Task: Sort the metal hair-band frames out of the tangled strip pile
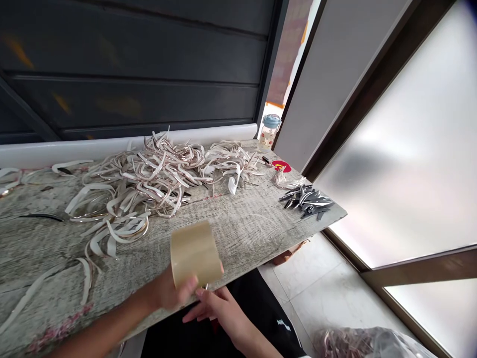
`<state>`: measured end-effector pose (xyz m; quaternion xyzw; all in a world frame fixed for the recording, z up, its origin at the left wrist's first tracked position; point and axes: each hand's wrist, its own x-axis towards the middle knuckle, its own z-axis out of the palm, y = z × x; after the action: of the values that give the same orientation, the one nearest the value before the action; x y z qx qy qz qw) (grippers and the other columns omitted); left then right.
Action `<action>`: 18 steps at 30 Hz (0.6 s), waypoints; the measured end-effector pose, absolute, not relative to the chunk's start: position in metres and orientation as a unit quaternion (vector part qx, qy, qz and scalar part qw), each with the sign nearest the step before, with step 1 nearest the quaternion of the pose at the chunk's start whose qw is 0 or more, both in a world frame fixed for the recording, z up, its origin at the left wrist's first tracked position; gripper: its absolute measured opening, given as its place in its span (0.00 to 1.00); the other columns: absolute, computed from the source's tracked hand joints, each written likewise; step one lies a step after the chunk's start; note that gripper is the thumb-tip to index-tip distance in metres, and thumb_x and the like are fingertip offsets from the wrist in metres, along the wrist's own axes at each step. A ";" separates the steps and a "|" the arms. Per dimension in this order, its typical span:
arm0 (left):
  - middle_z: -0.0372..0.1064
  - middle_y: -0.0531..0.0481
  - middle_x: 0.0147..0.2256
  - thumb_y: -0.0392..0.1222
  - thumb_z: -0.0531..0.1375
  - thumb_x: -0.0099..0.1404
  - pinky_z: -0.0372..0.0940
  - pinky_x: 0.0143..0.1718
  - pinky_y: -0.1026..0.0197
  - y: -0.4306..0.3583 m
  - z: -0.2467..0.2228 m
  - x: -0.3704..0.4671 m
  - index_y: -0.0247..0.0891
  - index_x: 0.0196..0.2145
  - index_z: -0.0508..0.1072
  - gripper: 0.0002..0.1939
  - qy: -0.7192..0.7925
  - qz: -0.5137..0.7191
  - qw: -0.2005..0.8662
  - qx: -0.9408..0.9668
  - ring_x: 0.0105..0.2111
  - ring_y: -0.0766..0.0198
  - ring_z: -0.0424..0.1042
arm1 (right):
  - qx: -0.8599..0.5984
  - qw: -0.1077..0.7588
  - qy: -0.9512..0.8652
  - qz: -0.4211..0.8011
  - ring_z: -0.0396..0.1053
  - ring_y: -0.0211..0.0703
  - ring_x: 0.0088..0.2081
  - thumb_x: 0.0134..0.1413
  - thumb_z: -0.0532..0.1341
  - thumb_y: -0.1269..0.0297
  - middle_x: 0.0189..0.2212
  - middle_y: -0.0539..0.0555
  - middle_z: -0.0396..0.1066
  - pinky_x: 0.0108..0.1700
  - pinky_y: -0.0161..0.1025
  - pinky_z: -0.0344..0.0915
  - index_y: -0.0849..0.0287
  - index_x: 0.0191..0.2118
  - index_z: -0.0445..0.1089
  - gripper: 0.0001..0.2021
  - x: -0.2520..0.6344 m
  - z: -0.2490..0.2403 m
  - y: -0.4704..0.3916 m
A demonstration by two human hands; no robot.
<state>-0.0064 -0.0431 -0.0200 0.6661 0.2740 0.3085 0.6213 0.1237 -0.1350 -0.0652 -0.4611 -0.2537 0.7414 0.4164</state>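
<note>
A long grey worktop [246,228] is seen across the picture, set against a dark panelled wall [130,64] and ending near a frosted glass door [410,164], so that daylight falls on the near corner. The largest mass on the worktop is a loose heap of pale strips [149,179], thrown together in the middle and at the back, with single strips scattered toward the near edge; it is judged that they are left within arm's reach so that one can be drawn out easily. A smaller pile of dark grey pieces [307,200] is kept apart near the right corner, probably so that the two kinds are not mixed. At the far end a small bottle with a blue lid [269,130] is stood upright, and a red object [281,165] lies flat just beside the strips. On the floor at the lower right a clear bag [357,343] with more strips is visible. A roll of brown tape [196,259] is held upright above the near edge of the worktop by the left hand [171,291], which is closed around its lower side. The right hand [218,311] is placed just below the roll, with the fingers half curled and the fingertips at the rim of the roll, as if the loose end were being searched for; whether anything is pinched there cannot be told.
</note>
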 end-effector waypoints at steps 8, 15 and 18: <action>0.79 0.41 0.32 0.60 0.60 0.53 0.71 0.40 0.52 -0.031 0.011 -0.004 0.35 0.35 0.80 0.25 0.337 0.615 0.570 0.428 0.36 0.46 0.77 | -0.471 0.419 -0.266 0.729 0.75 0.48 0.32 0.43 0.64 0.37 0.27 0.59 0.77 0.36 0.38 0.59 0.61 0.32 0.67 0.27 0.118 -0.066 -0.135; 0.78 0.40 0.40 0.48 0.66 0.48 0.67 0.51 0.42 -0.037 -0.028 -0.019 0.45 0.44 0.80 0.23 0.159 0.276 0.517 0.795 0.41 0.39 0.75 | -0.463 0.433 -0.244 0.733 0.74 0.46 0.30 0.40 0.68 0.43 0.26 0.56 0.78 0.34 0.37 0.60 0.61 0.37 0.67 0.26 0.122 -0.065 -0.133; 0.79 0.40 0.38 0.54 0.64 0.50 0.68 0.50 0.42 -0.030 -0.029 -0.016 0.43 0.40 0.81 0.22 0.212 0.268 0.559 0.756 0.40 0.38 0.75 | -0.459 0.437 -0.232 0.738 0.74 0.45 0.30 0.41 0.68 0.45 0.29 0.57 0.79 0.34 0.37 0.60 0.61 0.38 0.67 0.25 0.124 -0.064 -0.134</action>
<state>-0.0157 -0.0302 -0.0292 0.7556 0.2115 0.2678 0.5590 0.1236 -0.1342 -0.0639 -0.4591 -0.2324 0.7375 0.4373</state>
